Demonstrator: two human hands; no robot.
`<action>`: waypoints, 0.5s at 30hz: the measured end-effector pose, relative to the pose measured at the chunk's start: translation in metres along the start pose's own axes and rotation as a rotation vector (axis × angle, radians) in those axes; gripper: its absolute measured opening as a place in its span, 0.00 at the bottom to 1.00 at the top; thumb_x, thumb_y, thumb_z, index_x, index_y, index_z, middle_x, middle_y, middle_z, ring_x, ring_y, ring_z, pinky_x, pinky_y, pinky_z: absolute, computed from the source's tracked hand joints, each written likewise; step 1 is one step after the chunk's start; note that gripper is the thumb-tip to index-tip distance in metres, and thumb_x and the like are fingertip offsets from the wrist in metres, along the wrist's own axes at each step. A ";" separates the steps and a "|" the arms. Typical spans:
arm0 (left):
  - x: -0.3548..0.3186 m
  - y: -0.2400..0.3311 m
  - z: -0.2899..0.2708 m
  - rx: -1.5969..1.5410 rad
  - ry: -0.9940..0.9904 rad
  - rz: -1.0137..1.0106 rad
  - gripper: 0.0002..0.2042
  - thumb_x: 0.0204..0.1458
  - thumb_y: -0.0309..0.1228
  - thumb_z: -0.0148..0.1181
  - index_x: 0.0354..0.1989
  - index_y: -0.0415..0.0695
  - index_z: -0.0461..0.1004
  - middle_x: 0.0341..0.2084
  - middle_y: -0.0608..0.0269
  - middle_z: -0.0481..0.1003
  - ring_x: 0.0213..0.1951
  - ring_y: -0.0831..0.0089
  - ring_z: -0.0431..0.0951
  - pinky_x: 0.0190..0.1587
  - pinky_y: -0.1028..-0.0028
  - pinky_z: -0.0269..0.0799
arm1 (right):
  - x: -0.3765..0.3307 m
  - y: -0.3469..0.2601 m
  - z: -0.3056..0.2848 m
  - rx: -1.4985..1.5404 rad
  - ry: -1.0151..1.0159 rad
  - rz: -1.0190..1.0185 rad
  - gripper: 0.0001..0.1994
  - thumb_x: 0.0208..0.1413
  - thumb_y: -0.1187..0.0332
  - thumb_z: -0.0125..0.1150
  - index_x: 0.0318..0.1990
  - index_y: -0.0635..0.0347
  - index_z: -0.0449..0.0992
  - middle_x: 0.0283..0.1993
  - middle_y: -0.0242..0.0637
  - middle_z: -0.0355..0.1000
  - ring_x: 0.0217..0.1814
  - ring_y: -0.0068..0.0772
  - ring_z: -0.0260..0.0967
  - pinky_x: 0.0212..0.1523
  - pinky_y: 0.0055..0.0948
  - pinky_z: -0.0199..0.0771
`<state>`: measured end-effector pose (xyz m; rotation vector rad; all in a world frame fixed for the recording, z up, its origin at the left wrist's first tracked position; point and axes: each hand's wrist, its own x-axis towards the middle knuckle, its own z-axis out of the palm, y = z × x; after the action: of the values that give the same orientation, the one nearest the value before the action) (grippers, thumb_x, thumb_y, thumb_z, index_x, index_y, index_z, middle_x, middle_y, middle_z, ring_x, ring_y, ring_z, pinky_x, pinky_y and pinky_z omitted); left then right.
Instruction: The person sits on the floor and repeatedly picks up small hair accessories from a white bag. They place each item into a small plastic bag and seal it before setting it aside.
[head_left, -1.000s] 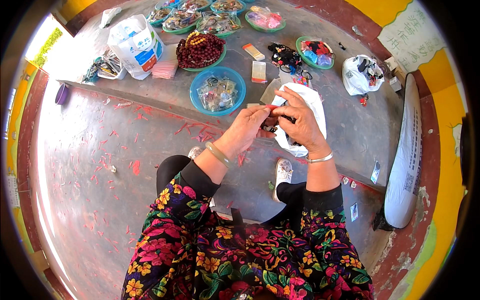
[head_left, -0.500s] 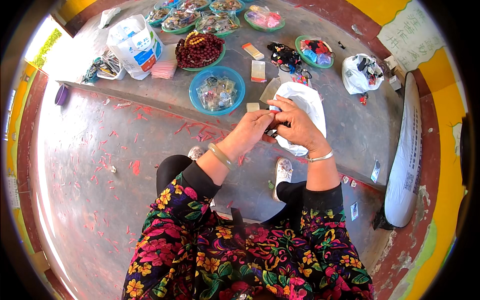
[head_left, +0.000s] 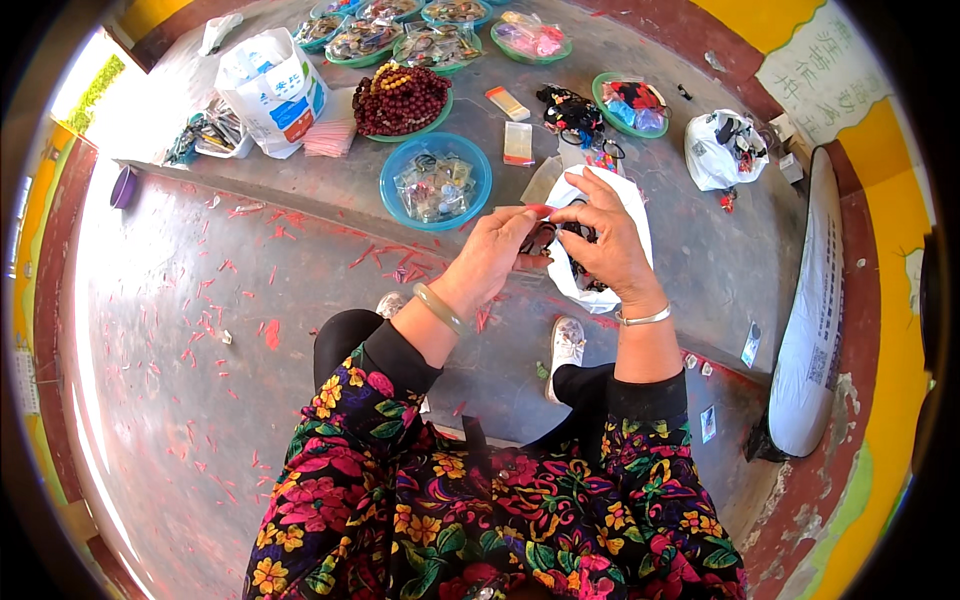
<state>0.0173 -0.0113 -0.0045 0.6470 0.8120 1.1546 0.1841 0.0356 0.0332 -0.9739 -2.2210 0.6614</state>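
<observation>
My left hand [head_left: 492, 246] is closed around a dark looped band [head_left: 538, 238], probably a hair tie or cord bracelet. Something small and red [head_left: 540, 211] shows at its thumb and fingertip. My right hand [head_left: 606, 240] meets it from the other side, thumb and forefinger pinched at the band's edge while the other fingers stick up; what lies in that pinch is too small to make out. Just under the right hand, a white plastic bag [head_left: 632, 215] lies with its mouth toward me, holding several black bands [head_left: 580, 268]. The right hand partly covers this bag.
Left of my hands stands a blue basin [head_left: 388, 196] of small packets. Farther back are dark red bead strings [head_left: 400, 105], baskets of packaged trinkets [head_left: 362, 42], black cords [head_left: 572, 112] and another white bag [head_left: 706, 160]. A step edge [head_left: 300, 220] crosses the floor. Red scraps [head_left: 272, 333] litter it.
My fingers have drawn slightly apart, and the dark looped band now shows between them. The right hand's fingers have lifted and spread, uncovering more of the black bands in the bag.
</observation>
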 end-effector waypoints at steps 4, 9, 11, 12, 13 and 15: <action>0.000 -0.001 0.001 0.032 -0.007 -0.007 0.16 0.60 0.34 0.43 0.51 0.38 0.66 0.42 0.62 0.70 0.42 0.75 0.72 0.39 0.75 0.74 | -0.001 0.002 0.002 -0.024 -0.026 0.008 0.09 0.38 0.73 0.60 0.31 0.54 0.79 0.57 0.43 0.64 0.66 0.47 0.49 0.64 0.39 0.50; -0.001 -0.001 0.002 0.027 -0.055 0.011 0.15 0.60 0.33 0.42 0.51 0.37 0.65 0.40 0.62 0.70 0.41 0.76 0.72 0.39 0.75 0.74 | -0.001 0.004 0.004 -0.039 -0.059 0.002 0.08 0.38 0.73 0.60 0.30 0.56 0.78 0.56 0.43 0.64 0.66 0.47 0.49 0.63 0.38 0.51; -0.001 -0.003 0.002 0.014 -0.064 0.024 0.15 0.60 0.33 0.42 0.51 0.37 0.65 0.39 0.62 0.70 0.40 0.76 0.72 0.39 0.75 0.74 | -0.001 0.005 0.004 -0.037 -0.082 0.002 0.08 0.38 0.73 0.60 0.30 0.56 0.78 0.56 0.43 0.64 0.66 0.47 0.50 0.63 0.38 0.52; -0.001 -0.003 0.002 0.012 -0.065 0.027 0.15 0.60 0.33 0.42 0.50 0.37 0.65 0.38 0.62 0.70 0.40 0.76 0.72 0.39 0.75 0.74 | -0.001 0.007 0.005 -0.039 -0.096 -0.001 0.07 0.38 0.73 0.60 0.30 0.56 0.78 0.56 0.43 0.65 0.66 0.47 0.50 0.63 0.39 0.52; 0.000 -0.004 0.002 0.009 -0.065 0.029 0.15 0.60 0.32 0.42 0.50 0.37 0.66 0.38 0.62 0.70 0.39 0.76 0.72 0.39 0.74 0.74 | -0.002 0.008 0.005 -0.041 -0.109 -0.005 0.07 0.39 0.73 0.60 0.29 0.57 0.78 0.56 0.43 0.65 0.66 0.47 0.50 0.62 0.39 0.52; -0.001 -0.005 0.002 0.020 -0.062 0.018 0.15 0.59 0.32 0.42 0.50 0.36 0.66 0.38 0.62 0.70 0.39 0.76 0.72 0.39 0.74 0.75 | -0.002 0.009 0.005 -0.010 -0.167 0.009 0.07 0.39 0.73 0.60 0.30 0.57 0.78 0.55 0.44 0.65 0.66 0.47 0.51 0.62 0.39 0.52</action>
<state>0.0215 -0.0135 -0.0072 0.7044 0.7668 1.1380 0.1858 0.0381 0.0233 -0.9656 -2.3679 0.7606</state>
